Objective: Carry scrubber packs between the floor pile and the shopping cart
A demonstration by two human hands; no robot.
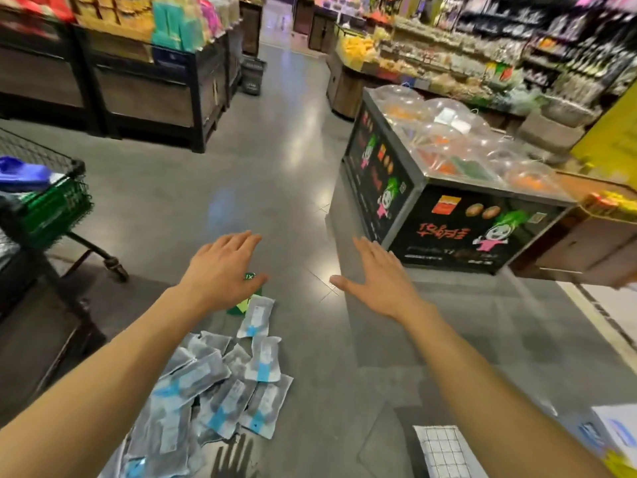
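Grey-blue packets (220,384) heaped on floor (275,188), under left forearm. Left hand (220,267) flat above green packet (246,298), fingers straight, empty; right hand (375,274) likewise spread, holding nothing. Best: lower onto nearest packet, pinch edge.

From my feed the store is brightly lit from overhead; glare patches streak the floor (300,157) ahead of my left hand (220,267) and right hand (375,281). The shelves (482,56) far beyond them smear with motion blur and bend at the edges. A faint hand-shaped shadow, I think, falls near the packets (220,384).
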